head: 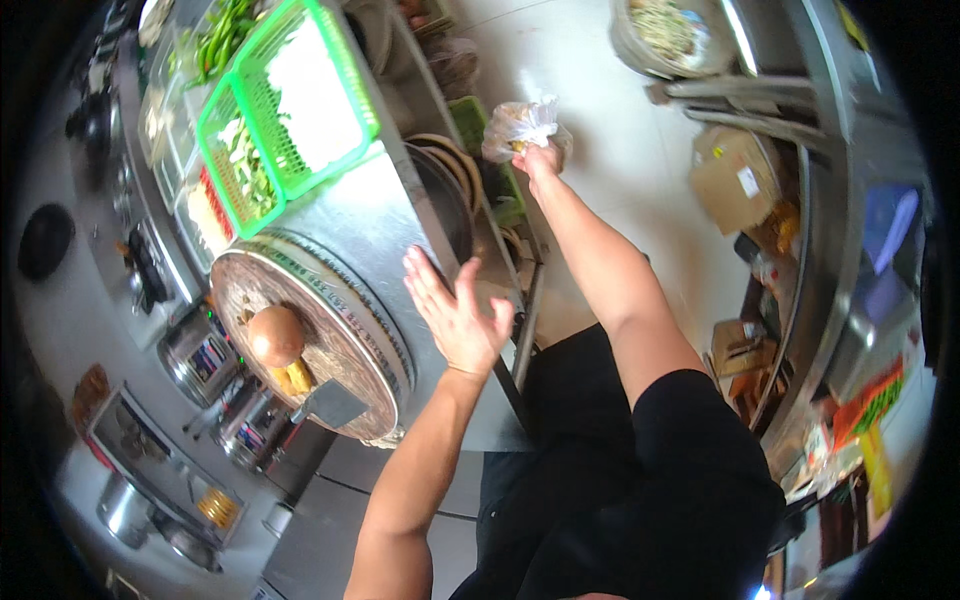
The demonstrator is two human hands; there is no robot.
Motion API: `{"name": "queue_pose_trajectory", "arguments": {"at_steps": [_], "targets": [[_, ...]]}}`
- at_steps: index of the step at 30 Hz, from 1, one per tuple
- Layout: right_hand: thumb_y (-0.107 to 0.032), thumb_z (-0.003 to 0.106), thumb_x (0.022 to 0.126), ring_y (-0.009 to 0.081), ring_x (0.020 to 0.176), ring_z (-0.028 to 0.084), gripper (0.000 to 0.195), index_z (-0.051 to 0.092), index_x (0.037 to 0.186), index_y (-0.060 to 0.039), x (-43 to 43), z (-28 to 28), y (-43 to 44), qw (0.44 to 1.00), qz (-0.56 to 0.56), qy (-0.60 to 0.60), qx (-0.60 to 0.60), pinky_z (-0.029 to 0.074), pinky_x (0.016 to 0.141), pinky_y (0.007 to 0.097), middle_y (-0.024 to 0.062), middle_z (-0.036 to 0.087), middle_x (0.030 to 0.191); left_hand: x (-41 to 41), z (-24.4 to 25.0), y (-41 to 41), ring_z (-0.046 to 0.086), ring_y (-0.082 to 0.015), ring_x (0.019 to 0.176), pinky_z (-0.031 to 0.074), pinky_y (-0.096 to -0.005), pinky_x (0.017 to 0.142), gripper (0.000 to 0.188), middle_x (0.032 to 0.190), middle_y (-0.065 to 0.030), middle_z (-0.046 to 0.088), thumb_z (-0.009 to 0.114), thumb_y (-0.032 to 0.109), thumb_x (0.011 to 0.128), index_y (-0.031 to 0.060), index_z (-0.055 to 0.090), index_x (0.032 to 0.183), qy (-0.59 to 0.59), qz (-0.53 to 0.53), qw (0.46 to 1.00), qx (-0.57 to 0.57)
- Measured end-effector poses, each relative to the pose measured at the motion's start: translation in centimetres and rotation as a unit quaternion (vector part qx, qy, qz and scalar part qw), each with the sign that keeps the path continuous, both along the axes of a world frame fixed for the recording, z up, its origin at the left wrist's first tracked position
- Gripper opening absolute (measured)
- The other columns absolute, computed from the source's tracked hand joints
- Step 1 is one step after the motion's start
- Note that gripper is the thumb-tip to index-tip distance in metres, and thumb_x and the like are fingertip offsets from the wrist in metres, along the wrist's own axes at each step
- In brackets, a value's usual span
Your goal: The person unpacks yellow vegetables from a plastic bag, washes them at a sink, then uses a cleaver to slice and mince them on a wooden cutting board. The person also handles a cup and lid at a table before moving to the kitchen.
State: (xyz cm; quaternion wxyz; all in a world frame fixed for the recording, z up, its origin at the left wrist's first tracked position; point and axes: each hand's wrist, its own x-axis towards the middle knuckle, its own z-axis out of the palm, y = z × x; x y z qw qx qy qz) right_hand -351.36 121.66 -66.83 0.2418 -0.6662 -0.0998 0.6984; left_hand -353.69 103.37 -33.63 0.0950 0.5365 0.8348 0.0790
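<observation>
My right hand [540, 161] is stretched out over the floor, gripping a clear plastic bag [525, 126] with yellowish-brown contents that I cannot make out. Fingers spread and holding nothing, my left hand [463, 322] is at the edge of the stainless steel table [367, 210]; whether it touches the metal is unclear. To its left stands a thick round wooden chopping block [341, 352] with printed writing on its side. A brown onion [275, 335] rests on the block beside yellow pieces, perhaps ginger [291, 378]. Near the block's lower edge lies a broad metal blade [337, 405] with a handle.
Green plastic baskets [289, 191] with cut vegetables stand farther along the table, beside green peppers [225, 37]. Pans [442, 195] sit on the shelf below. Across the tiled floor [600, 195] are a bin [626, 41], a cardboard box [739, 180] and a lower shelf.
</observation>
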Motion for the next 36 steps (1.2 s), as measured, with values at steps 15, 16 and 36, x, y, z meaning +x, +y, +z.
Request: {"name": "queue_pose_trajectory", "arguments": {"at_steps": [15,16,36], "targets": [[-0.017,0.068,0.099,0.04,0.14,0.066,0.058,0.065,0.157,-0.0162,-4.7,-12.4,0.9,0.793,0.511,-0.153,0.295,0.052,0.117,0.0485,0.0194,0.071,0.15,-0.7,-0.8,-0.6,0.025,-0.061,0.165,0.024,-0.0696,0.134,0.045,0.177,-0.0424,0.025,0.074,0.016,0.072,0.01,0.075,0.116,-0.036,0.03,0.999,0.001],[-0.018,0.068,0.099,0.0387,0.143,0.064,0.059,0.064,0.158,-0.0173,-3.1,-13.0,0.8,0.784,0.506,-0.173,0.315,0.051,0.12,0.0476,0.018,0.069,0.153,-0.8,-0.7,-0.7,0.024,-0.061,0.165,0.024,-0.0696,0.134,0.045,0.177,-0.0421,0.025,0.074,0.016,0.072,0.0098,0.075,0.116,-0.038,0.029,0.999,0.002],[-0.03,0.083,0.091,0.0425,0.145,0.062,0.088,0.047,0.167,-0.0038,-2.7,-28.2,5.1,0.716,0.527,-0.323,0.325,0.048,0.122,0.047,0.0266,0.066,0.154,-0.8,-1.0,-1.5,0.036,-0.0675,0.157,0.025,-0.0694,0.131,0.04,0.173,-0.0475,0.029,0.076,0.022,0.069,0.0122,0.084,0.107,-0.012,0.011,1.0,-0.005]]}}
